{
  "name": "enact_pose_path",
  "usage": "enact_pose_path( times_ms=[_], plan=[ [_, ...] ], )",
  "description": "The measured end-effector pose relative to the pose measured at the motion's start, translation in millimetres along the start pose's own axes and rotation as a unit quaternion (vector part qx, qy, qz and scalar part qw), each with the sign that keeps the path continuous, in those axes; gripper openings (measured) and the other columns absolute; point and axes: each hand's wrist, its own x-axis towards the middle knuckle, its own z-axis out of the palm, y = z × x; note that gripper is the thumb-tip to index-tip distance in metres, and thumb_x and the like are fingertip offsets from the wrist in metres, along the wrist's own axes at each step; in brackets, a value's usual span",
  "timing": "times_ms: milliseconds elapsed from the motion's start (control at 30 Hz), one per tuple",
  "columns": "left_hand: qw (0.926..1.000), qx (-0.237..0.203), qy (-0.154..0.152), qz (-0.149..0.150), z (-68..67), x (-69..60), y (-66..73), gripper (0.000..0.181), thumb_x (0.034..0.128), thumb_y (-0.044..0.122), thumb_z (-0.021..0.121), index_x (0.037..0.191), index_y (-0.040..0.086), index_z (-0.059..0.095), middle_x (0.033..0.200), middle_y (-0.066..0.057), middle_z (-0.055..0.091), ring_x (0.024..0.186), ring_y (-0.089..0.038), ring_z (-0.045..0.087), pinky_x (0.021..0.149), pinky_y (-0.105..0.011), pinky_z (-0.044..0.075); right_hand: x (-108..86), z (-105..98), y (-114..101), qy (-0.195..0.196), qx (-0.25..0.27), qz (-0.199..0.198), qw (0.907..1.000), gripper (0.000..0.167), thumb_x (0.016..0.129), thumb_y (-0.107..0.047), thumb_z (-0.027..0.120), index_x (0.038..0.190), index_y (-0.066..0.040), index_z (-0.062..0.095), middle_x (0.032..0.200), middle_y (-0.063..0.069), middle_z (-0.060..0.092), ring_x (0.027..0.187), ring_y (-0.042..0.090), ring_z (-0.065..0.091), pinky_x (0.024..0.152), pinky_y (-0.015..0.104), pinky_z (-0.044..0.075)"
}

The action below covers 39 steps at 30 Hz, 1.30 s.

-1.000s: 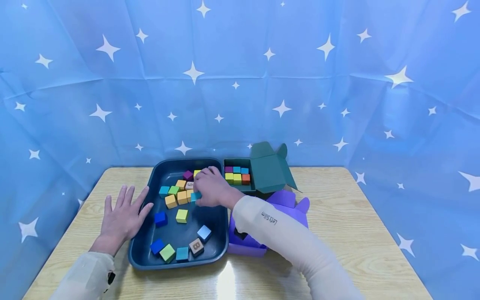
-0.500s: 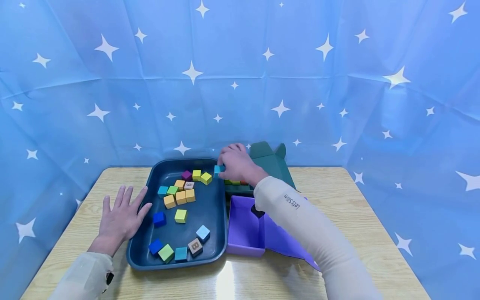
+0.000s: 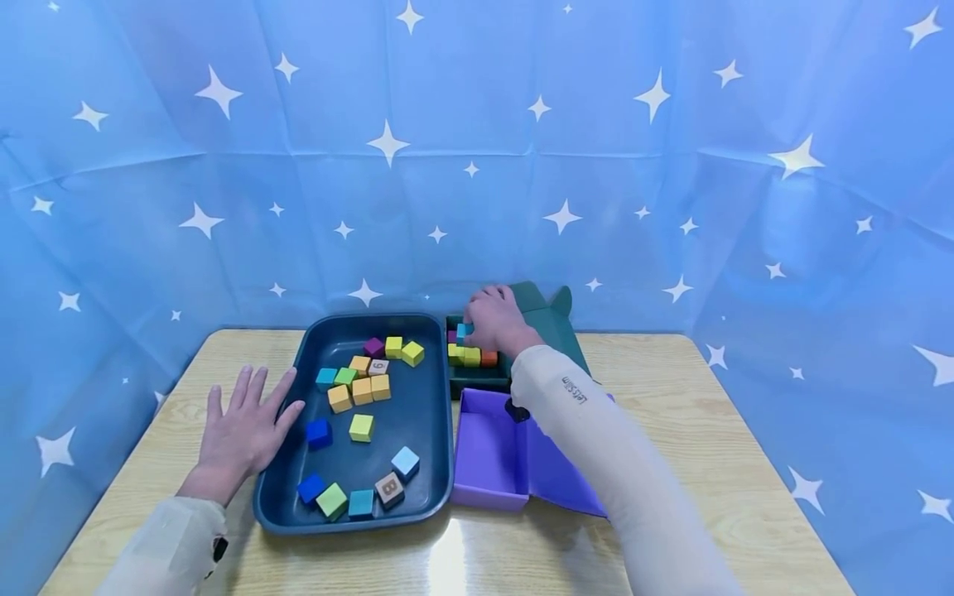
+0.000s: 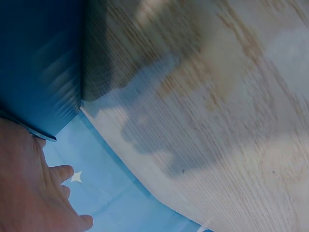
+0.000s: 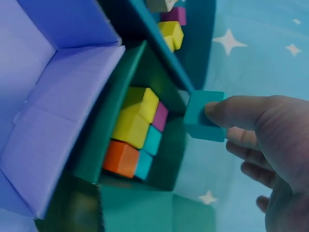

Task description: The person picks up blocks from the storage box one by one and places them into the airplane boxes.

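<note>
My right hand (image 3: 498, 321) pinches a teal block (image 5: 205, 116) between thumb and fingers, above the green box (image 3: 477, 382). Inside that box sit yellow blocks (image 5: 131, 128), a purple block (image 5: 161, 116), an orange block (image 5: 120, 158) and two teal ones. My left hand (image 3: 242, 434) lies with fingers spread against the left rim of the dark blue tray (image 3: 417, 414). Loose blocks of many colours are scattered in the tray, among them a teal block (image 3: 361, 503), a wooden block with the letter B (image 3: 390, 489) and a blue block (image 3: 319, 433).
A purple box (image 3: 488, 451) with its lid folded open stands right of the tray, in front of the green box. The green box's lid (image 3: 555, 331) lies open to the right. A blue star-patterned cloth (image 3: 477, 165) hangs behind the wooden table (image 3: 715, 463).
My right hand has lifted the teal block out of the tray and carried it right, over the green box. The left hand has stayed at the tray's left rim.
</note>
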Motion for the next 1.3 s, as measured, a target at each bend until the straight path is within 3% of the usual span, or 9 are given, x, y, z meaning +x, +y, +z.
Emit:
enact_pose_path(
  times_ms=[433, 1067, 1300],
  plan=[
    [1.0, -0.003, -0.005, -0.005, -1.1, 0.8, 1.3, 0.067, 0.1005, 0.056, 0.032, 0.157, 0.021, 0.019, 0.158, -0.03, 0.017, 0.148, -0.048, 0.001, 0.113, -0.073, -0.007, 12.4, 44.0, -2.8, -0.019, 0.004, -0.012, 0.9997, 0.026, 0.088, -0.037, 0.071, 0.106, -0.018, 0.072, 0.129, 0.001, 0.059, 0.133, 0.027, 0.042, 0.121, 0.05, 0.018],
    [1.0, 0.0, -0.004, -0.002, -2.3, 0.4, 1.5, 0.067, 0.101, 0.058, 0.028, 0.157, 0.022, 0.019, 0.158, -0.029, 0.018, 0.148, -0.048, 0.004, 0.113, -0.073, -0.005, 21.0, 64.5, -6.5, -0.026, -0.044, -0.019, 0.9985, 0.025, 0.088, -0.036, 0.071, 0.107, -0.02, 0.073, 0.133, 0.0, 0.059, 0.132, 0.024, 0.044, 0.121, 0.048, 0.019],
    [0.9999, -0.006, -0.014, -0.008, -1.6, 1.4, 0.4, 0.068, 0.1006, 0.06, 0.024, 0.157, 0.022, 0.018, 0.159, -0.03, 0.015, 0.149, -0.047, 0.001, 0.113, -0.073, -0.008, 22.0, 72.5, -8.5, -0.004, -0.088, -0.026, 0.9958, 0.017, 0.089, -0.036, 0.069, 0.097, -0.021, 0.07, 0.137, 0.0, 0.057, 0.134, 0.024, 0.043, 0.121, 0.048, 0.02]
  ],
)
